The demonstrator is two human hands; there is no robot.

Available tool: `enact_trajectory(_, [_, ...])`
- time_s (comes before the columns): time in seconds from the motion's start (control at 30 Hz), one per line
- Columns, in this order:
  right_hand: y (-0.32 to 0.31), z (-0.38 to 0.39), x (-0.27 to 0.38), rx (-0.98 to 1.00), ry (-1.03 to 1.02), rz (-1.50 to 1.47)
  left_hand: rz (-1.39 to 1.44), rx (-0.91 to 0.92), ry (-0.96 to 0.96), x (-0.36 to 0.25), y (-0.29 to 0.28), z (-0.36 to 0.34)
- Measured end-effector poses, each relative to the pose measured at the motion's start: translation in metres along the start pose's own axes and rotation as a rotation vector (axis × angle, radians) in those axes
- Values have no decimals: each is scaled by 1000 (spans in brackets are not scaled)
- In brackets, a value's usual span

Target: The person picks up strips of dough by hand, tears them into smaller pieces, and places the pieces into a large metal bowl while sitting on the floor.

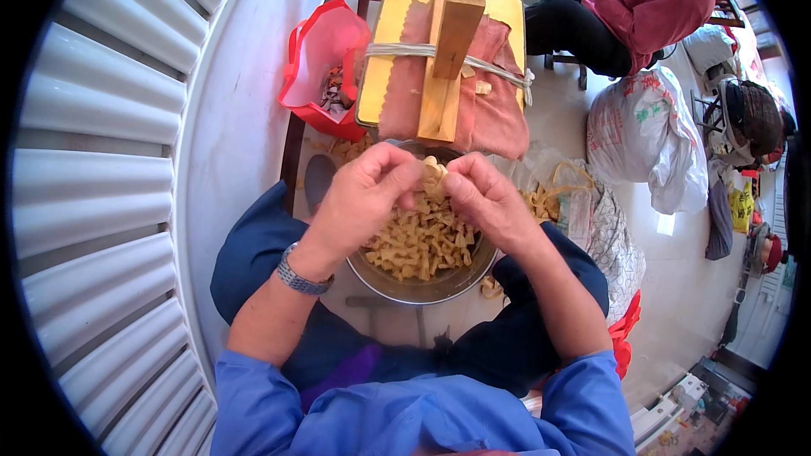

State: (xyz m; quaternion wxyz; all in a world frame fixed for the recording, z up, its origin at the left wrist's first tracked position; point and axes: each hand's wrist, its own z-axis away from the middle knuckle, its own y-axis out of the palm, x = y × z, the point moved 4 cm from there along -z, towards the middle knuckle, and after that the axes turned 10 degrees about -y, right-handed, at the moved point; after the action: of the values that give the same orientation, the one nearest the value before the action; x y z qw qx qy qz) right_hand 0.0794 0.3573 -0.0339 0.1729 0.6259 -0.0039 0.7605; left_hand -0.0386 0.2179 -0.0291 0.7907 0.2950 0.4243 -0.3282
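Lots of small yellow-tan pieces (pixel 416 247) are already in the round metal bowl (pixel 421 294), making a big pile. The left hand (pixel 359 192) and right hand (pixel 492 204) both have a pinching grip on one pale yellow piece (pixel 434 172) just above the pile, so the job doesn't look finished. Yellow strips (pixel 547 201) lie right of the bowl; I can't tell if they are still to do.
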Motion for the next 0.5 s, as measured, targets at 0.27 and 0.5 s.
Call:
enact_trajectory(0.27, [-19,6,9,3,67,232,27,20,-37,2,-30,3])
enact_trajectory(0.5, [-5,-1,4,79,-128,499,-910,-68,743,-24,9,16])
